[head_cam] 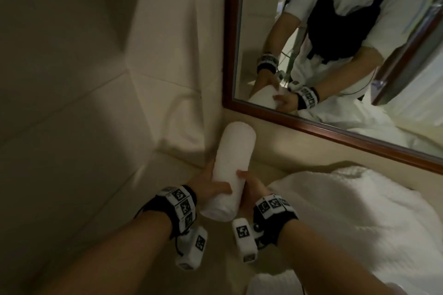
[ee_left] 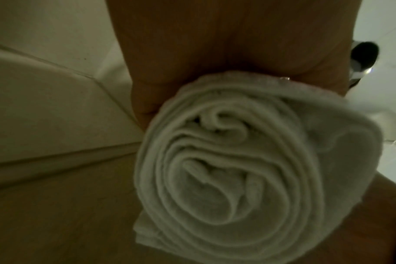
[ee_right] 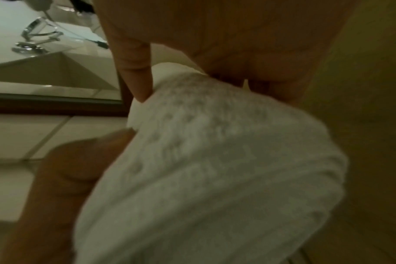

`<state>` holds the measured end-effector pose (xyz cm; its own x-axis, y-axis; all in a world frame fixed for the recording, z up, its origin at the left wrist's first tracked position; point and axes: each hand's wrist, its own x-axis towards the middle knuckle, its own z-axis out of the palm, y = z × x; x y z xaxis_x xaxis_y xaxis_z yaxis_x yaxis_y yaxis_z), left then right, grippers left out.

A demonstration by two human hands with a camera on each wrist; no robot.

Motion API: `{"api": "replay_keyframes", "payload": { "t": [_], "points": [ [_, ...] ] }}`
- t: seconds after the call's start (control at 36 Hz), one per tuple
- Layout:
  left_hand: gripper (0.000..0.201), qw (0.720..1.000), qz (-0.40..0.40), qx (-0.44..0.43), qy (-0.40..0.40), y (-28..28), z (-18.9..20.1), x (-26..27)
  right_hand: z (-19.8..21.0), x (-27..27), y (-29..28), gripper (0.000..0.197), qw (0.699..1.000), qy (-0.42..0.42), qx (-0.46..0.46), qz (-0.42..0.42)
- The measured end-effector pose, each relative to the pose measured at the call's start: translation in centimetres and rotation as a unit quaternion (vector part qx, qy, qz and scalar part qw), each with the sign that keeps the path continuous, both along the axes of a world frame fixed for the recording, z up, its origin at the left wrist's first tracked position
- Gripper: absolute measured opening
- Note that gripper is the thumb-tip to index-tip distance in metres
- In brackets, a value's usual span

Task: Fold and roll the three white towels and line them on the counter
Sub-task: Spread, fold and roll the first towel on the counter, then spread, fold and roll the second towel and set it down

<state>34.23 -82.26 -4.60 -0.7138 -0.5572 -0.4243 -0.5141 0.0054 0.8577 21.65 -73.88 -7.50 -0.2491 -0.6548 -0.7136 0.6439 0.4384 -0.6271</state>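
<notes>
The rolled white towel (head_cam: 230, 170) is held between both hands near the corner where the beige tiled wall (head_cam: 72, 79) meets the wood-framed mirror (head_cam: 231, 60), its far end pointing toward that corner and its near end just in front of the wrists. Whether it rests on the counter (head_cam: 271, 151) or is carried just above it cannot be told. The left hand (head_cam: 211, 185) grips it from the left, thumb lying across the top and fingers curled round the far side; the right hand (head_cam: 251, 185) grips it from the right, fingertips pressing into the terry.

The left wrist view looks straight at the near end of the roll — a spiral of soft layers with a loose flap at the lower left, so the wrap looks only moderately tight. The towel looks light, thick and compressible, not slippery and not fragile. Being soft, it will probably sag or unwind if taken by one end or by the outer flap alone. The sounder hold is likely the present one: both palms cupped round the middle, pressing inward, with the free edge trapped beneath so the roll's own weight pins it once it is set down.

To the right on the counter lies a loose white towel (head_cam: 347, 211), rumpled and not yet rolled — it sits near the right forearm. A further patch of white cloth (head_cam: 268, 282) shows at the near edge, too little of it visible to say what state it is in.
</notes>
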Motion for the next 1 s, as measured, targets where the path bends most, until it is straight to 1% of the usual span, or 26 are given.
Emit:
{"api": "replay_keyframes", "payload": {
  "t": [0.03, 0.06, 0.08, 0.11, 0.14, 0.17, 0.19, 0.25, 0.31, 0.36, 0.44, 0.47, 0.53, 0.61, 0.67, 0.75, 0.83, 0.92, 1.0],
  "points": [
    [0.095, 1.0, -0.001, -0.007, -0.006, -0.4, -0.4, -0.3, -0.5, 0.1, -0.5, 0.077, 1.0, 0.0, 0.002, -0.015],
    [0.092, 1.0, 0.001, -0.016, -0.013, -0.7, -0.9, -0.6, -0.7, 0.3, -0.6, 0.066, 1.0, -0.005, 0.002, -0.021],
    [0.089, 0.999, 0.004, -0.023, -0.022, -1.0, -1.4, -0.8, -1.1, 0.4, -0.8, 0.069, 1.0, -0.011, 0.0, -0.024],
    [0.086, 0.999, 0.008, -0.024, -0.029, -1.3, -1.9, -0.8, -1.8, 0.4, -1.1, 0.083, 0.999, -0.031, -0.001, -0.03],
    [0.085, 0.999, 0.01, -0.02, -0.035, -1.4, -2.4, -0.7, -2.7, 0.2, -1.5, 0.09, 0.999, -0.037, 0.003, -0.036],
    [0.087, 0.999, 0.01, -0.021, -0.039, -1.4, -2.9, -0.5, -2.9, 0.3, -1.9, 0.09, 0.999, -0.031, 0.008, -0.029],
    [0.092, 0.999, 0.011, -0.025, -0.045, -1.3, -3.3, -0.2, -3.0, 0.5, -2.2, 0.084, 1.0, -0.016, 0.022, -0.009],
    [0.101, 0.997, 0.035, -0.034, -0.053, -1.3, -4.2, 0.3, -2.7, 0.9, -2.8, 0.073, 0.999, 0.016, 0.046, -0.004],
    [0.095, 0.993, 0.048, -0.069, -0.078, -1.6, -4.8, 0.7, -2.9, 1.0, -3.2, 0.07, 0.997, 0.058, 0.056, -0.004],
    [0.088, 0.986, 0.046, -0.127, -0.097, -1.9, -5.0, 0.9, -2.8, 1.1, -3.1, 0.075, 0.992, 0.115, 0.054, 0.017],
    [0.086, 0.975, -0.001, -0.201, -0.092, -2.0, -4.6, 1.0, -2.8, 0.6, -2.3, 0.075, 0.977, 0.201, 0.054, 0.049],
    [0.083, 0.971, -0.017, -0.215, -0.103, -1.9, -4.4, 0.9, -2.8, 0.5, -2.1, 0.075, 0.974, 0.211, 0.053, 0.06],
    [0.079, 0.967, -0.02, -0.22, -0.127, -2.0, -4.1, 0.8, -2.6, 0.3, -1.8, 0.074, 0.967, 0.225, 0.06, 0.098],
    [0.075, 0.962, -0.016, -0.226, -0.155, -2.1, -3.9, 0.5, -2.1, 0.3, -1.3, 0.063, 0.954, 0.255, 0.071, 0.138],
    [0.077, 0.958, -0.024, -0.231, -0.171, -2.0, -3.7, 0.3, -1.9, 0.1, -1.0, 0.061, 0.95, 0.264, 0.077, 0.149],
    [0.077, 0.948, -0.035, -0.249, -0.194, -1.7, -3.2, 0.1, -1.7, 0.0, -0.3, 0.067, 0.948, 0.268, 0.085, 0.146],
    [0.079, 0.948, -0.036, -0.25, -0.193, -1.5, -2.5, -0.1, -1.7, -0.4, 0.3, 0.073, 0.945, 0.273, 0.1, 0.149],
    [0.082, 0.949, -0.032, -0.256, -0.18, -0.7, -1.6, -0.4, -1.3, -0.8, 1.1, 0.068, 0.939, 0.285, 0.113, 0.156],
    [0.086, 0.949, -0.039, -0.278, -0.145, 0.6, -0.9, -1.2, -0.3, -1.3, 2.5, 0.064, 0.925, 0.316, 0.122, 0.174]
  ]
}}
